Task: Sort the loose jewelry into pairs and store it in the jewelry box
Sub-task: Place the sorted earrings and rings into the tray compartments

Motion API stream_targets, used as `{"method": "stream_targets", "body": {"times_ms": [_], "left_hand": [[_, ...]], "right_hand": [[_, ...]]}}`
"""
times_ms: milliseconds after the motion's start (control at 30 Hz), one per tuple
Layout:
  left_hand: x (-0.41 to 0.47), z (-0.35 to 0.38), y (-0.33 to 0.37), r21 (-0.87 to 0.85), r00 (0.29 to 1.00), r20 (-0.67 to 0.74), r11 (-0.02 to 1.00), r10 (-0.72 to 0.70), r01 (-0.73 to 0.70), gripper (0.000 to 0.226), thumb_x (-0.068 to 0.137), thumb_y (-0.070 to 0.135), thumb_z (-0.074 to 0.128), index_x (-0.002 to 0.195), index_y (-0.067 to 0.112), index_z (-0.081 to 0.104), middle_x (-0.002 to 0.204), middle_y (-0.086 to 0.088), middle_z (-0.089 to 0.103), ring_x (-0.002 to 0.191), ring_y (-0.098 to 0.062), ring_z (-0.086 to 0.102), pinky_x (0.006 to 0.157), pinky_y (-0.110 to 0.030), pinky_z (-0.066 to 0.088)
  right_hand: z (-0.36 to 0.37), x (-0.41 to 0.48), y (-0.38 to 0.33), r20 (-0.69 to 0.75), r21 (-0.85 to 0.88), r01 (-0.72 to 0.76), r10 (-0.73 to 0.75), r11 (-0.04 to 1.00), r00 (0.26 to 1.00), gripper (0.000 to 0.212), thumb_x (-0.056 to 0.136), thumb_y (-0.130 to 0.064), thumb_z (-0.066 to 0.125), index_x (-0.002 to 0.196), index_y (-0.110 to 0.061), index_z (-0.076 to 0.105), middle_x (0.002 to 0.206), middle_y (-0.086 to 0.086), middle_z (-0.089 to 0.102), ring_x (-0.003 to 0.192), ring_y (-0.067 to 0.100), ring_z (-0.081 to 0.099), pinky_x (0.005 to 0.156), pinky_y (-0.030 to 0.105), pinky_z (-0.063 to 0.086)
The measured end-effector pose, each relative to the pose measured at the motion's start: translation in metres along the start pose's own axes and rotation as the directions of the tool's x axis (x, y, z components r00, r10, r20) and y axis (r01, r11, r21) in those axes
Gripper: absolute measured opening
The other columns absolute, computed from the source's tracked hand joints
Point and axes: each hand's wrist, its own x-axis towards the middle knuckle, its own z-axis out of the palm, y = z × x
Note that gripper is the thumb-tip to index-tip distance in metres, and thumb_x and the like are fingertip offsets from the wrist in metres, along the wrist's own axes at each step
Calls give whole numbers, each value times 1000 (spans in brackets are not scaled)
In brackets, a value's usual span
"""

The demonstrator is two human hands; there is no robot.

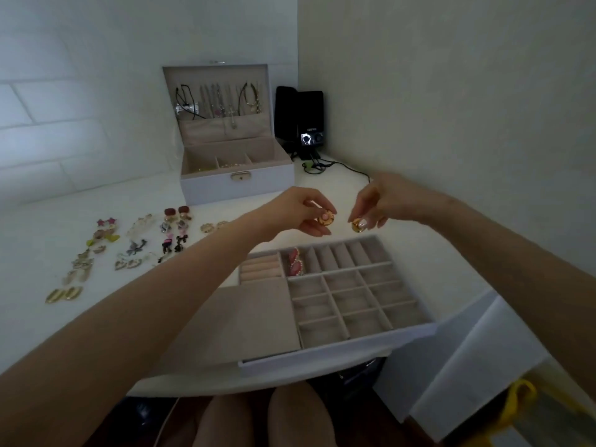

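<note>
Pinching: left fingers (311, 205) pink-centred earring (326, 218), right fingers (371, 221) gold earring (356, 226).

The white table (38, 240) carries an open jewelry box (237, 185) at the back, a divided tray (322, 353) near its front edge, paired earrings (129, 250) at left and black speakers (309, 124) with a cable (350, 166) in the corner.

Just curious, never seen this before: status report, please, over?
Left hand pinches a gold round earring. Right hand pinches a second gold earring. Both near the tray's far edge; pink pair slotted. Nothing in the way.
</note>
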Motion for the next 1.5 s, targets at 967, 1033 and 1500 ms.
{"method": "stream_targets", "body": {"times_ms": [967,1033,1500], "left_hand": [[-5,43,17,91,995,-68,994,68,-62,33,72,1,76,99,2,56,82,-7,68,71,-15,68,67,-23,58],[-6,44,16,56,998,-36,997,59,-57,28,76,2,73,99,0,58,82,-10,70,68,-14,69,64,-22,58],[-14,3,-4,249,967,-239,968,88,-26,7,91,11,56,95,7,59,84,-3,69,68,-9,65,54,-13,52]], "right_hand": [[7,-32,10,-110,298,65,-33,952,993,17,70,3,76,79,-9,68,74,8,69,62,11,67,61,21,55],[5,-33,15,-81,262,30,-9,965,997,18,70,3,76,78,-11,69,70,5,69,60,9,66,58,18,53],[24,-29,20,-42,-119,-23,18,993,999,12,69,-5,79,80,-11,76,67,-10,64,63,-1,58,64,12,41]]}}
